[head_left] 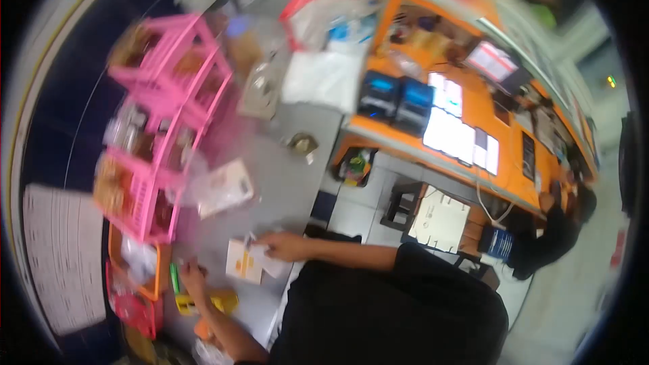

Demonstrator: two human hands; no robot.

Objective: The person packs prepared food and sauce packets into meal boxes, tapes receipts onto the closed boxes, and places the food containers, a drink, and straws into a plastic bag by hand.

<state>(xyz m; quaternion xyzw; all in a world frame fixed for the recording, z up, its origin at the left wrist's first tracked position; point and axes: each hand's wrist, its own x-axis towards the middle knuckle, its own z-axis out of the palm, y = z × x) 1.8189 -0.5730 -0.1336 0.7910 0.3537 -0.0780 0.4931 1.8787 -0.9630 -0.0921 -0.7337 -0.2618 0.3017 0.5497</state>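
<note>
My right hand [287, 247] is closed on a piece of white paper [272, 265] over the grey worktop. Beside its fingertips, partly under the paper, is a flat cream card or packet [242, 261] with yellow-orange print. My left hand [195, 277] is lower in the view, its fingers beside a slim green object [176, 278] that looks like a marker. Blur hides whether those fingers grip it. Near my left wrist lies a yellow object [208, 301], perhaps a tape dispenser.
A pink tiered rack [162, 155] with bagged goods stands along the wall, above an orange basket [161, 274]. A clear-wrapped packet [226, 188] and a metal dish [301, 143] lie on the worktop [277, 165]. Behind are an orange desk [385, 128] and another person [558, 230].
</note>
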